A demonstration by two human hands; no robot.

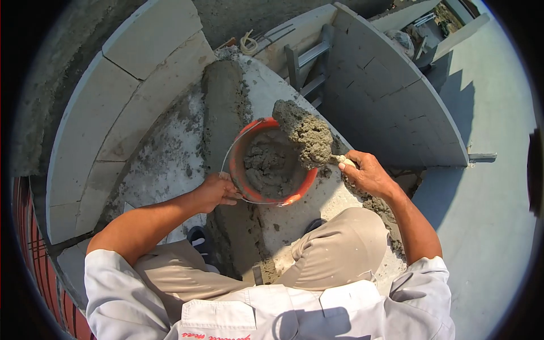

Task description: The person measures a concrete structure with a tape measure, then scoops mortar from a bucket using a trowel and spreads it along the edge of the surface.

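The fingers of the right hand [368, 173] are closed around the end of the trowel [341, 160], likely so they stay out of the wet mess. A big lump of wet cement [309, 133] sits on the trowel and hides most of it. The fingers of the left hand [218, 191] are bent loosely around the wire [229, 149] of the bucket, probably to keep it from tipping.

The bucket [238, 180] is orange, with more cement inside. It is in the middle, just past the knees [345, 238], maybe so both hands can reach it. The lump is over its right side.

A wet grey strip [222, 102] runs along the white floor [263, 85]. There is a curved block wall [102, 113] on the left, and a ladder [313, 54] is at the far right.
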